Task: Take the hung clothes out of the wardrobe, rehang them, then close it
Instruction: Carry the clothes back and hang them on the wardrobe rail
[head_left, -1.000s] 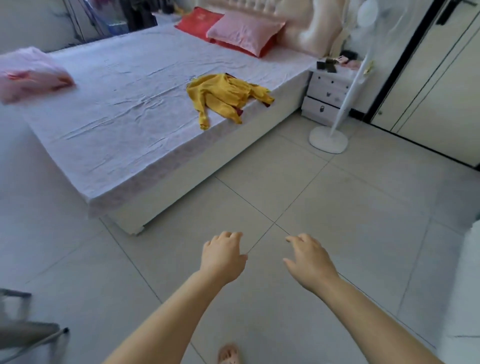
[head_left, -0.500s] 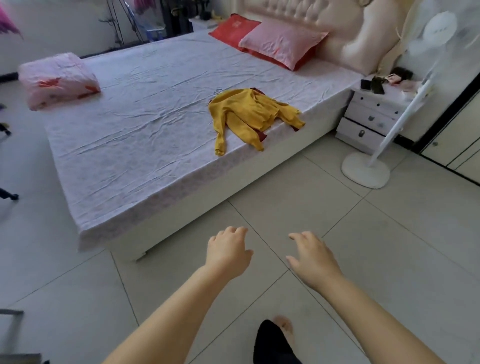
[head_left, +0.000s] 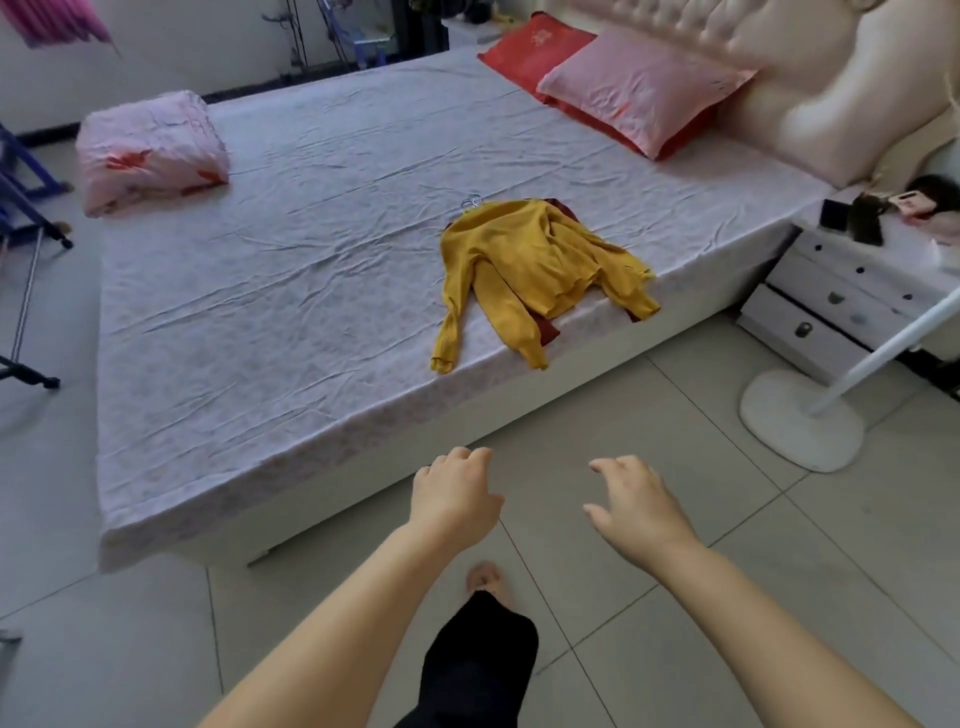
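Left hand (head_left: 454, 501): empty, fingers loosely curled, palm down, over the floor tiles (head_left: 727, 571). Right hand (head_left: 636, 501): empty too, fingers relaxed and slightly spread, thumb out to the side. The hands are apart, neither touching anything.

At 6 o'clock below the hands: a bare foot (head_left: 485, 577) and a black trouser leg (head_left: 478, 670).

At 12 o'clock from the hands: a yellow sweater (head_left: 535, 265) lies on the bed (head_left: 260, 312), near its front edge, sleeves sprawled toward that edge. A metal hanger hook (head_left: 471, 201) shows at the collar. A dark red garment (head_left: 545, 332) lies under the sweater, mostly covered.

At 10 o'clock: a folded pink quilt (head_left: 150, 150) at the far corner. At 1 o'clock: a pink pillow (head_left: 644, 88) on a red pillow (head_left: 530, 57). At 2 o'clock: a white nightstand (head_left: 831, 296), with a fan base (head_left: 800, 421) just in front of it.
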